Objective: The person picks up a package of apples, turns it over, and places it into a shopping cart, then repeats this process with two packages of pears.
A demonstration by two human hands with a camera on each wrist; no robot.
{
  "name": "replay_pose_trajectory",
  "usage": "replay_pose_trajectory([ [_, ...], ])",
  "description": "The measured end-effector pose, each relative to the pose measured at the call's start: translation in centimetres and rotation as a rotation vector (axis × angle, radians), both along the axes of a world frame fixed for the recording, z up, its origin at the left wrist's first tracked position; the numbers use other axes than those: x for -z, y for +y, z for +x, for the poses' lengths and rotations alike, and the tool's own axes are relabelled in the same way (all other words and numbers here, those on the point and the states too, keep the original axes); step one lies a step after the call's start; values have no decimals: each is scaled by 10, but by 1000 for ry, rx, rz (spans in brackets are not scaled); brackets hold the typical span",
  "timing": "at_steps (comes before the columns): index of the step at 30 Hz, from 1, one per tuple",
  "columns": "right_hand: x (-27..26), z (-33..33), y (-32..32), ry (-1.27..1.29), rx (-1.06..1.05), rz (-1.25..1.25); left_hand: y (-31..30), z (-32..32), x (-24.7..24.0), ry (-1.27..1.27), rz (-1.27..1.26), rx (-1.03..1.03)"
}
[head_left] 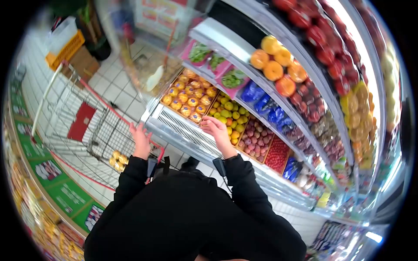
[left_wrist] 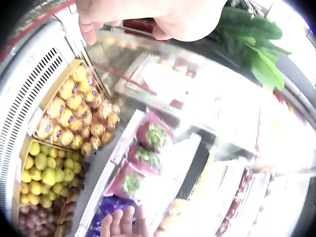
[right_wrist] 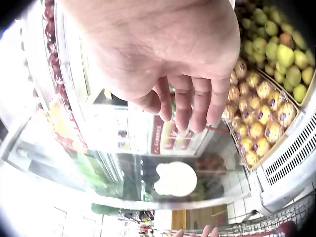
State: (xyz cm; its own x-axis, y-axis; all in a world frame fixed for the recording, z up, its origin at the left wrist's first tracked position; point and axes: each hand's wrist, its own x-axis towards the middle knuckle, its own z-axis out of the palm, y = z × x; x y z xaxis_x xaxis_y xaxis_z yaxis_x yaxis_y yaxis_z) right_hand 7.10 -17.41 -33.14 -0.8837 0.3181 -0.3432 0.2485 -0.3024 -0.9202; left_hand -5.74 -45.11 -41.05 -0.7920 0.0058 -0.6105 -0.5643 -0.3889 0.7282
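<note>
In the head view my left hand (head_left: pixel 140 140) is held over the near rim of the shopping cart (head_left: pixel 104 102), fingers spread and empty. My right hand (head_left: pixel 216 132) hovers by the front of the fruit display, its fingers loosely bent with nothing in them. Beyond it lies a crate of plastic-wrapped yellow fruit (head_left: pixel 188 95), and beside that a crate of green-yellow fruit (head_left: pixel 230 114). The right wrist view shows the palm of my right hand (right_wrist: pixel 168 54) with fingers hanging relaxed. Inside the cart sits a bag of round yellow fruit (head_left: pixel 118 161).
Purplish fruit (head_left: pixel 254 141) and small red fruit (head_left: pixel 277 154) continue along the display. Above them, shelves bear pink packs of greens (head_left: pixel 234 78), blue packs (head_left: pixel 263 102) and oranges (head_left: pixel 273 70). A clear panel (right_wrist: pixel 170 192) ends the case. Green-fronted shelving (head_left: pixel 65 193) runs behind the cart.
</note>
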Motion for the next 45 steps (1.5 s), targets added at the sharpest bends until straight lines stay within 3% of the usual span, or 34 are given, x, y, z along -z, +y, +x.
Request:
replay_pose_trajectory([
  [8,-28,95,125,186,356,-25,162,15,-84,332,67,343],
  [17,-60,102,190,300,387,-52,275,35,-119,527,88,351],
  [25,-97,51,177,359,300,9,280,11,-140,674,40,359],
  [28,-87,16,178,479,372,155,289,-14,-155,935,149,178],
  [30,-84,2,175,456,404,132,300,-25,-154,948,204,132],
  [38,-78,-59,171,279,199,296,300,-87,-126,1091,144,195],
  [45,-96,-113,168,435,84,400,301,-153,-124,1235,239,178],
])
